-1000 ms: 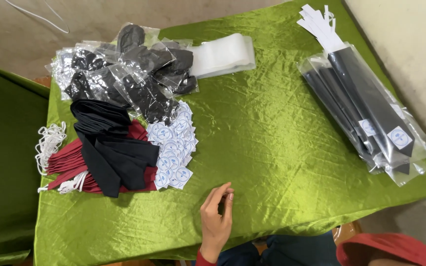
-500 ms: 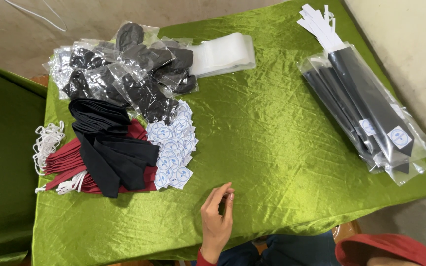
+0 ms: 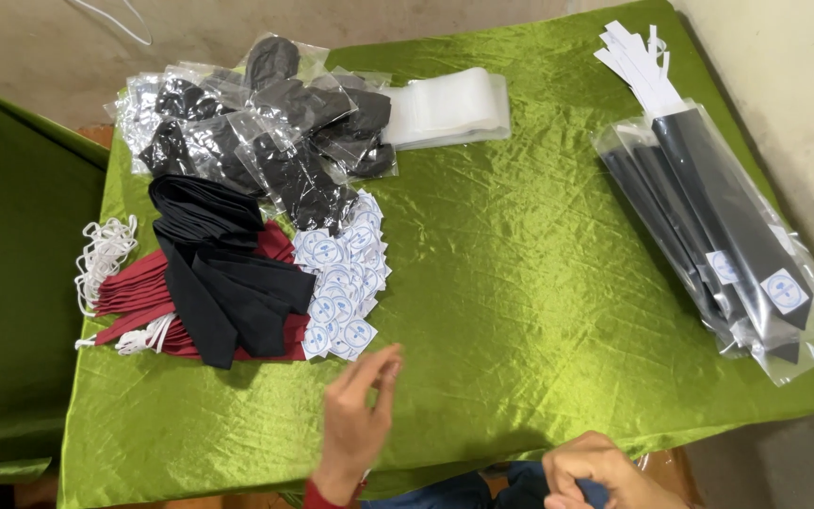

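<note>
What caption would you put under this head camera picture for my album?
A left hand hovers near round white labels beside black ties on a green tablecloth.

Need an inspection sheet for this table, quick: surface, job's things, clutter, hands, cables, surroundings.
Surface: green satin cloth, wrinkled, covers the table.
Job's things: round white labels piled nearest the left hand; black ties on red ties.
Clutter: bagged black pieces; empty clear sleeves; bagged ties at right; white elastic loops.
Hands: left hand open, just short of the labels; right hand at the table edge, grip unclear.
Cables: nothing seen.
Surroundings: second green-covered table to the left; pale wall.
</note>
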